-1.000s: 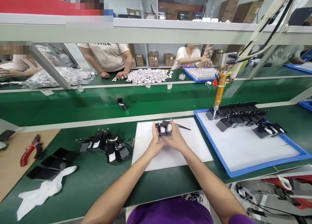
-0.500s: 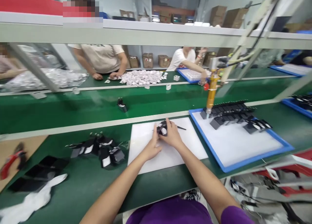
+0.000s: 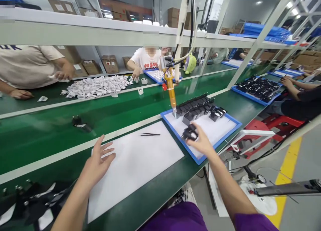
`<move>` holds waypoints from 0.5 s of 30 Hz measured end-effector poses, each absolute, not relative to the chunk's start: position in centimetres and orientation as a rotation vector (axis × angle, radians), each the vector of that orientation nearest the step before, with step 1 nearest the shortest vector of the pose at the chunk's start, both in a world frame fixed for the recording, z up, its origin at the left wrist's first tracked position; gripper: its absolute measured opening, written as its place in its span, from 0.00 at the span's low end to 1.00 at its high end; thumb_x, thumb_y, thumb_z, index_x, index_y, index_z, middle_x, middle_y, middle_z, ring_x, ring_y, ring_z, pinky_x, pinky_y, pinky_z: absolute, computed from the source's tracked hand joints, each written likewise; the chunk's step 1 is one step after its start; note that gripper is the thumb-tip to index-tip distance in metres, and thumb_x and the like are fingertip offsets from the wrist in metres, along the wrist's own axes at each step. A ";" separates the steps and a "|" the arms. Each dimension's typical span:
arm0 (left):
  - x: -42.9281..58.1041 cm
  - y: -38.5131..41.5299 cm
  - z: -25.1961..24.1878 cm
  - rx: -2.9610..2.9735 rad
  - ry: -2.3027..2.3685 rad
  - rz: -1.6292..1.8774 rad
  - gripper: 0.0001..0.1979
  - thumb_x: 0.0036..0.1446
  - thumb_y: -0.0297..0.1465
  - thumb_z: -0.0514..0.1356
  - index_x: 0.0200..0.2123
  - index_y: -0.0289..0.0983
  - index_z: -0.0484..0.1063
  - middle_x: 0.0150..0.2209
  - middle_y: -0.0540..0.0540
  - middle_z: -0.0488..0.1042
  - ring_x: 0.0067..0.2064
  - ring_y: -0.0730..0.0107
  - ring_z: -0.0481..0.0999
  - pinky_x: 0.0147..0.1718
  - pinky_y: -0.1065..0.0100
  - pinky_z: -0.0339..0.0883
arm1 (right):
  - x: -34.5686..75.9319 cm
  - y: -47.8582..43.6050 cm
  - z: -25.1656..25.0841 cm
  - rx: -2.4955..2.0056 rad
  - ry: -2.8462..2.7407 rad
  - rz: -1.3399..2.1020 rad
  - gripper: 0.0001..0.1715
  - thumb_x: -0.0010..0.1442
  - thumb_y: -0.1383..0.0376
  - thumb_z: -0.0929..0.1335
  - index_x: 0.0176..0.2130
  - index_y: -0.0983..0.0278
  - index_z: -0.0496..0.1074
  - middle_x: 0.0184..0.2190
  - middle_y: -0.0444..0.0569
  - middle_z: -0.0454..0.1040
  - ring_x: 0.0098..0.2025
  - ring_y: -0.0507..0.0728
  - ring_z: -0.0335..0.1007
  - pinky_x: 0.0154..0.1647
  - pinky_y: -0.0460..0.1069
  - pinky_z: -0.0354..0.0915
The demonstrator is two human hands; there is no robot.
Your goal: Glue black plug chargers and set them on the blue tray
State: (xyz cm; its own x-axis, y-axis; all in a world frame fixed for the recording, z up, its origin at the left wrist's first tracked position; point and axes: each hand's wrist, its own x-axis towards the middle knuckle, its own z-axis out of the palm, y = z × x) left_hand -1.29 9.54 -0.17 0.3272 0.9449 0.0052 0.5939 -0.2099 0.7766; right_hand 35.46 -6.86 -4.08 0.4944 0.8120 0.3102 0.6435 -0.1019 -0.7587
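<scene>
My right hand (image 3: 200, 142) grips a black plug part (image 3: 190, 133) over the near left corner of the blue-rimmed white tray (image 3: 217, 145). More black plug parts (image 3: 198, 109) stand in rows at the tray's far side, under the amber glue dispenser (image 3: 171, 92). My left hand (image 3: 96, 160) hovers open, fingers spread, over the left edge of the white sheet (image 3: 135, 164). Black tweezers (image 3: 149, 134) lie at the sheet's far edge. A heap of black plug parts (image 3: 32, 204) sits at the lower left, partly behind my left arm.
One black plug (image 3: 81, 124) rides the green conveyor belt (image 3: 105, 108). Across it, people work beside a heap of white parts (image 3: 96, 85) and a blue tray (image 3: 156, 75). Another blue tray of black parts (image 3: 258, 87) and a seated person are at the right. Red stools (image 3: 271, 124) stand below.
My right hand has carried the black plug part from the white sheet rightward to the blue tray. My left hand let go and opened. The view has swung right.
</scene>
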 end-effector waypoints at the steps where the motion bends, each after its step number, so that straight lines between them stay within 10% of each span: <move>1: -0.9 10.1 0.0 1.910 1.404 0.644 0.44 0.53 0.43 0.58 0.68 0.43 0.40 0.61 0.36 0.65 0.55 0.51 0.74 0.48 0.52 0.71 | 38.4 -7.1 -4.3 -1.936 -1.147 0.136 0.48 0.42 0.59 0.71 0.60 0.67 0.59 0.55 0.59 0.67 0.57 0.65 0.64 0.61 0.59 0.58; 10: 3.2 18.3 -0.1 1.904 2.048 0.889 0.42 0.49 0.30 0.66 0.63 0.29 0.49 0.66 0.27 0.49 0.69 0.43 0.45 0.65 0.48 0.45 | 50.2 -6.0 -7.3 -2.088 -1.060 0.065 0.52 0.38 0.48 0.69 0.57 0.71 0.61 0.53 0.67 0.65 0.59 0.74 0.59 0.60 0.68 0.53; 15: 1.5 22.9 -2.4 1.421 2.299 1.015 0.50 0.46 0.29 0.69 0.65 0.34 0.41 0.68 0.27 0.42 0.69 0.42 0.45 0.62 0.47 0.51 | 50.1 -7.4 -8.7 -2.169 -1.004 0.061 0.63 0.39 0.41 0.72 0.66 0.61 0.52 0.63 0.70 0.52 0.66 0.77 0.49 0.61 0.67 0.53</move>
